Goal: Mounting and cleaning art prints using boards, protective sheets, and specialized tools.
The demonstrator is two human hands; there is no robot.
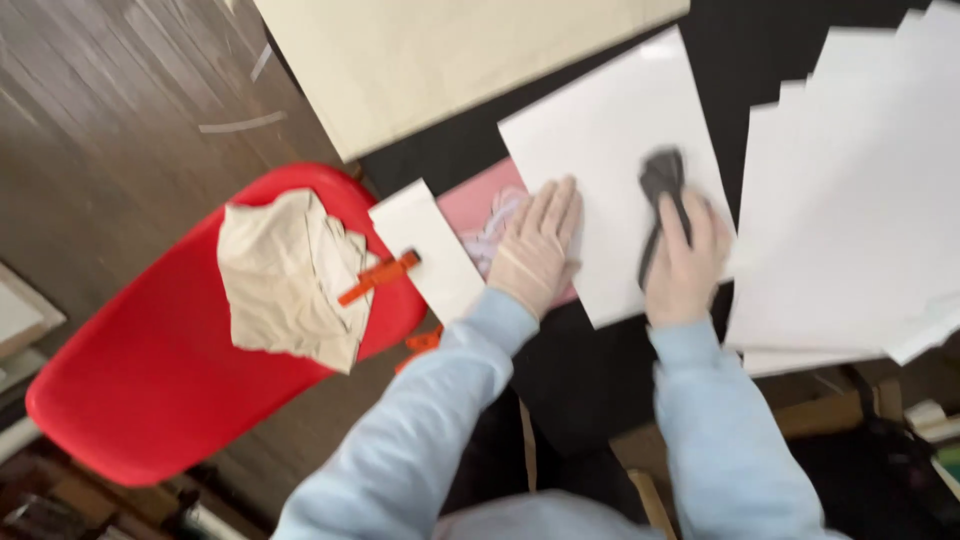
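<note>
Dark wooden floor [110,150], red chair [150,390] beside black table [590,370].

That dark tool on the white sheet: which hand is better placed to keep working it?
The right hand, probably: it already grips the dark tool on the white sheet. The left hand lies flat on the sheet's edge.

Dark tool [660,190] on flat white sheet [610,140]

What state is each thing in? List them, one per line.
left hand: flat, pressing the white sheet
right hand: gripping a dark tool on the sheet
paper stack: fanned out
beige cloth: crumpled on the red chair
orange clip: lying on the cloth
</note>
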